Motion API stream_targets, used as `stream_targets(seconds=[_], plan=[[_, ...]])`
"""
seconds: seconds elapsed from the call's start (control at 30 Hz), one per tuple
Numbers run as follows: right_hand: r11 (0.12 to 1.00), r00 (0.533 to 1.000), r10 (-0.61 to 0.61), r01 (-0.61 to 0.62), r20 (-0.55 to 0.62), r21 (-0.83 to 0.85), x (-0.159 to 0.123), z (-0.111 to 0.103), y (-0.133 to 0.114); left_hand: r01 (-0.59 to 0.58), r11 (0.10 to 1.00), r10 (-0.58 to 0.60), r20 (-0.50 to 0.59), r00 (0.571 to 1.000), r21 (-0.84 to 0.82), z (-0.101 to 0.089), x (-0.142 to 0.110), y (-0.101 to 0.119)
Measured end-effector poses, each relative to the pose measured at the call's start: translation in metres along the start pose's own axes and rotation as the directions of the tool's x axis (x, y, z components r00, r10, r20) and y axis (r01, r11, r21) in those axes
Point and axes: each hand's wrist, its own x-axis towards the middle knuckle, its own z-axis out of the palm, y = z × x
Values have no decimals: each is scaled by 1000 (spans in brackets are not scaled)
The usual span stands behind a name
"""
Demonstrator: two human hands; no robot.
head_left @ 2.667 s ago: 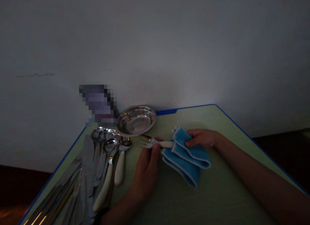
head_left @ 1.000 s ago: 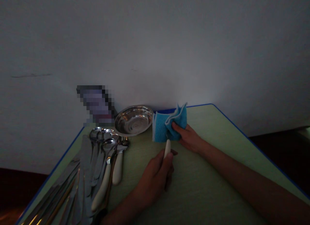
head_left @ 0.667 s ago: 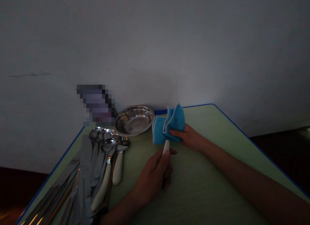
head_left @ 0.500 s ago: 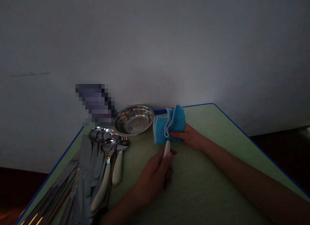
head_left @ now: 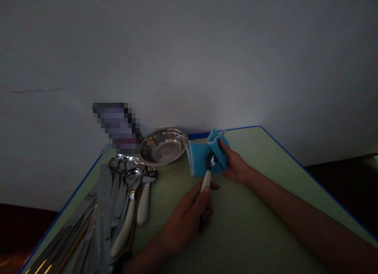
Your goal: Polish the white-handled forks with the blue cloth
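A white-handled piece of cutlery (head_left: 207, 178) is gripped in my left hand (head_left: 191, 215), fingers wrapped round its handle. Its shiny metal head points away from me and lies against a blue cloth (head_left: 199, 158), which partly covers it, so I cannot tell whether it is a spoon or a fork. My right hand (head_left: 238, 165) pinches the folded cloth from the right side, thumb on top. The cloth has pale edging and is held above the table, just right of a steel bowl (head_left: 163, 146).
Left of my hands lie several spoons (head_left: 132, 175) and a heap of table knives (head_left: 103, 203). A blurred-out phone-like device (head_left: 118, 126) leans on the wall (head_left: 189, 61) behind. The pale green table (head_left: 254, 226) has a blue edge.
My right hand has folded the cloth's right part back, with the thumb now higher. The metal head of the cutlery now shows between the folds. My left hand has barely shifted.
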Motion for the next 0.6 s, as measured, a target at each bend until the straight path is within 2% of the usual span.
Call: stream_targets(seconds=[0.1,0.23,0.37,0.5,0.6], plan=[[1000,993,-6,7,114,-14,-2,-3,-1,-4,999,4,-20,1000,-33,0,0,0],[967,965,-76,132,251,-217,-3,-11,4,3,999,-5,-44,999,-36,0,1,-1],[894,963,-110,204,245,-399,-1,-16,9,9,998,-8,-20,1000,58,0,1,-1],[893,956,-133,230,262,-388,1,-17,11,17,992,-17,0,1000,123,1,0,-1],[880,961,-169,247,218,-405,1,-17,12,26,993,-26,-3,1000,115,1,-1,-1]])
